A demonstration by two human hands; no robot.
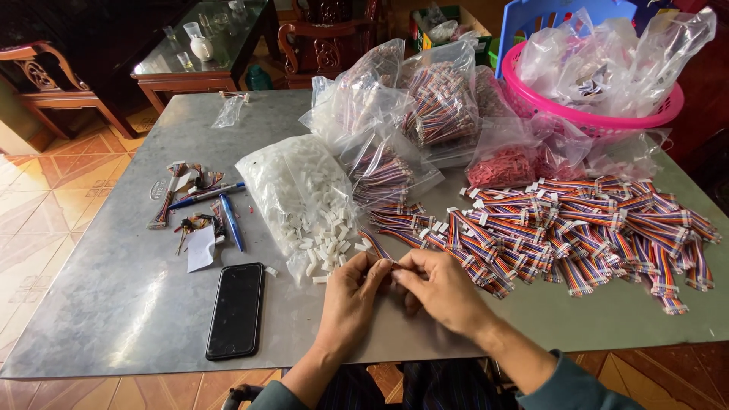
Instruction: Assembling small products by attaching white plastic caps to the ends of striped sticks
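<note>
My left hand and my right hand meet fingertip to fingertip at the near edge of the grey metal table. Between them they pinch the end of a short rainbow ribbon cable, which runs up and left from the fingers. What the fingertips press together is too small to make out. Just beyond my left hand, small white plastic connectors spill from an open clear bag. To the right of my right hand lies a wide heap of finished ribbon cables with white ends.
A black phone lies left of my left hand. Further left are blue pens, a paper scrap and loose cable pieces. Clear bags of cables and a pink basket of bags stand at the back.
</note>
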